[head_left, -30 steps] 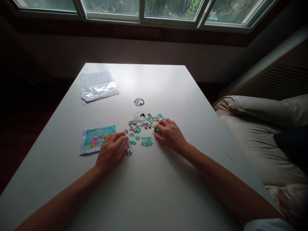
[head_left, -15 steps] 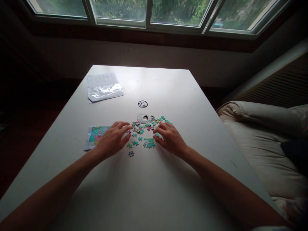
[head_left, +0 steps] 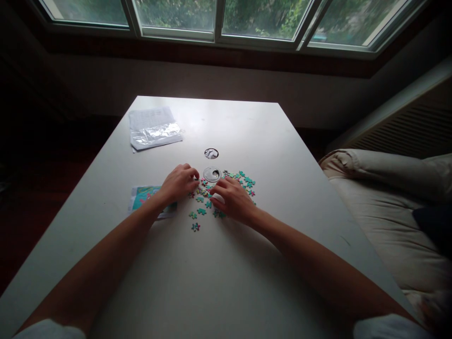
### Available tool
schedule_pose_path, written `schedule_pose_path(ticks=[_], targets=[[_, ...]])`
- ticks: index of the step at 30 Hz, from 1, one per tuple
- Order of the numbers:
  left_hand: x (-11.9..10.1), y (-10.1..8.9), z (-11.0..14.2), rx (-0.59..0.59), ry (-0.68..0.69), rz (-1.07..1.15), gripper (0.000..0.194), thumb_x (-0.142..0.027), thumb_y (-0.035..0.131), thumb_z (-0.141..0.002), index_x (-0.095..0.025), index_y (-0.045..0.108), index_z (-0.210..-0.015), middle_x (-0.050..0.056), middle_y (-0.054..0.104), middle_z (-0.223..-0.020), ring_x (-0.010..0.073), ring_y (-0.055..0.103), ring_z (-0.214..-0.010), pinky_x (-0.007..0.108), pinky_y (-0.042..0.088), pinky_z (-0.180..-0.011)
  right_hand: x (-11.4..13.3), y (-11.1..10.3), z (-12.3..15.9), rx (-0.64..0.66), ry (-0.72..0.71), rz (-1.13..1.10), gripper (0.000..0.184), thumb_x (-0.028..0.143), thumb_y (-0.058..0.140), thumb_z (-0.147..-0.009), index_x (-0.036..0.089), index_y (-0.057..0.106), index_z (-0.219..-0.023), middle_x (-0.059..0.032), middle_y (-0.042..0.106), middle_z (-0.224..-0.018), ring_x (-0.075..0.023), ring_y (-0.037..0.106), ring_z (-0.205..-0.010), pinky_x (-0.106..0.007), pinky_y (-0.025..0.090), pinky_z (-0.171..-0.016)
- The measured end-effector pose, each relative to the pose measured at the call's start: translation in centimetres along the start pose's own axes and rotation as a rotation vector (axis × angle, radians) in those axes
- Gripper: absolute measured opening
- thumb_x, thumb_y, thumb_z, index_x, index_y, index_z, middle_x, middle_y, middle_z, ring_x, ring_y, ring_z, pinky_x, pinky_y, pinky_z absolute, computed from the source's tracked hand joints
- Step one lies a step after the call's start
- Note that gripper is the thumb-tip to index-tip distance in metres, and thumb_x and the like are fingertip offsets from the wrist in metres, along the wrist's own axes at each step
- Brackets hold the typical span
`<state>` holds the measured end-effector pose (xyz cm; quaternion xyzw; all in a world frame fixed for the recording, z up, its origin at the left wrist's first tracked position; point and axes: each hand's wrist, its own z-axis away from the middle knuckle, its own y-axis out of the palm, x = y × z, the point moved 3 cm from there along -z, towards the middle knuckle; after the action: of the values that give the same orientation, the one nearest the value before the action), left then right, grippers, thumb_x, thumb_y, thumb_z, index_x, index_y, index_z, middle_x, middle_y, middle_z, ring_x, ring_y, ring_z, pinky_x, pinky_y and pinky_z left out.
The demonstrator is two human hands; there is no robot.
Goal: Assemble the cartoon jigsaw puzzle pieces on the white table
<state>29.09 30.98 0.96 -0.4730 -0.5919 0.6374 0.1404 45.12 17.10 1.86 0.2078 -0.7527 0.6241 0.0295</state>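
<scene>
Small jigsaw puzzle pieces (head_left: 200,211), mostly green with some pink and yellow, lie loosely scattered mid-table. My left hand (head_left: 179,182) is at the left edge of the pile, its fingertips curled in close to the thumb; anything between them is hidden. Over the middle of the pile is my right hand (head_left: 233,200), thumb and fingers apart, with no piece visible in its grasp. Beneath it, a joined cluster of pieces (head_left: 218,213) is mostly covered. One separate dark-patterned piece (head_left: 195,227) lies nearest to me.
A colourful picture packet (head_left: 138,197) lies partly under my left forearm. Papers with a clear plastic sleeve (head_left: 155,134) rest at the table's far left. A round hole (head_left: 211,153) and a round grey cap (head_left: 211,174) are behind the pile. A cushioned seat (head_left: 367,202) is at right.
My left hand has moved forward and right to the pile, with its fingers drawn closer together. My right hand has shifted left and now covers most of the joined cluster.
</scene>
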Motion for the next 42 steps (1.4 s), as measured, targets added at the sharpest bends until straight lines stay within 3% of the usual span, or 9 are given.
schedule_pose_path(ticks=[13,22,26,33,42], targets=[[2.6,-0.1,-0.2,0.033,-0.246,0.366,0.023,-0.041,0.060,-0.085,-0.019,0.067,-0.090,0.001,0.070,-0.081,0.0163,0.060,-0.073,0.028,0.043,-0.065,0.2,0.9,-2.2,-0.027,0.054,-0.037,0.011,0.031,0.064,-0.094,0.022,0.070,-0.095,-0.0068,0.065,-0.099,-0.0228,0.053,-0.097,-0.037,0.041,-0.089],[2.8,-1.4,0.5,-0.087,-0.285,0.002,0.012,-0.033,0.061,-0.087,-0.023,0.067,-0.091,0.002,0.069,-0.082,0.0192,0.059,-0.073,0.030,0.039,-0.068,-0.6,1.1,-3.0,-0.059,0.082,-0.033,0.011,0.030,0.063,-0.095,0.023,0.069,-0.098,-0.0062,0.065,-0.100,-0.0222,0.053,-0.097,-0.035,0.042,-0.086],[2.9,-1.4,0.6,-0.081,-0.210,-0.059,0.014,-0.029,0.058,-0.089,-0.023,0.069,-0.096,0.003,0.065,-0.086,0.0196,0.058,-0.076,0.031,0.042,-0.072,-1.2,1.2,-3.8,-0.062,0.110,-0.018,0.013,0.032,0.063,-0.095,0.023,0.070,-0.100,-0.0062,0.065,-0.097,-0.0223,0.053,-0.096,-0.034,0.042,-0.084],[1.8,-1.2,0.5,0.036,0.132,-0.036,0.027,-0.024,0.056,-0.090,-0.026,0.072,-0.112,0.007,0.060,-0.107,0.0228,0.055,-0.100,0.038,0.043,-0.096,-1.0,1.7,-5.0,-0.037,0.166,0.082,0.018,0.038,0.065,-0.093,0.023,0.069,-0.101,-0.0072,0.064,-0.098,-0.0242,0.053,-0.098,-0.034,0.042,-0.080],[1.4,-1.4,0.6,0.063,0.140,-0.063,0.013,-0.031,0.065,-0.085,-0.023,0.070,-0.093,0.006,0.058,-0.101,0.0232,0.054,-0.096,0.038,0.045,-0.092,-0.3,1.7,-6.0,0.004,0.193,0.123,0.017,0.036,0.064,-0.094,0.021,0.069,-0.100,-0.0090,0.063,-0.100,-0.0249,0.052,-0.101,-0.035,0.042,-0.086]])
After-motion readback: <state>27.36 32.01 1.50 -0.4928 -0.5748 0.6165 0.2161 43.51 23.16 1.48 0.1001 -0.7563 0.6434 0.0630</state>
